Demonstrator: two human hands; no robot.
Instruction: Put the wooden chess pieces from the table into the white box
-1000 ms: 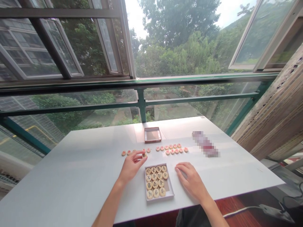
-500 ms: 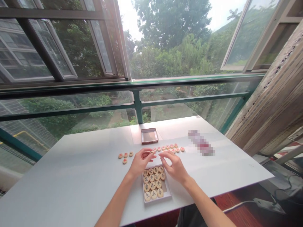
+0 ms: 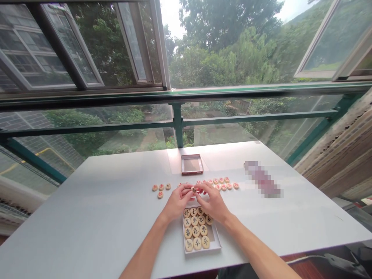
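My left hand [image 3: 178,200] pinches a round wooden Chinese chess piece [image 3: 193,189] with a dark character on it. From the other side, the fingers of my right hand [image 3: 212,199] close on the same piece, just above the far edge of a white box [image 3: 215,245]. Black-lettered Chinese chess pieces [image 3: 195,231] lie face up in rows inside the box; its right side shows bare floor. Beyond my hands, red-lettered pieces [image 3: 223,186] form two rows on the table, partly hidden by my fingers.
Left of my hands sit several loose pieces [image 3: 160,195], mostly red-lettered. A shallow open box lid [image 3: 192,173] lies near the table's far edge. A blurred-out object [image 3: 263,180] is at the right on the white table [image 3: 116,217]. Behind runs a green railing [image 3: 178,126].
My right hand has come in from apart and its fingers now meet the piece my left hand was holding. The camera view has shifted, moving the scene right in frame.
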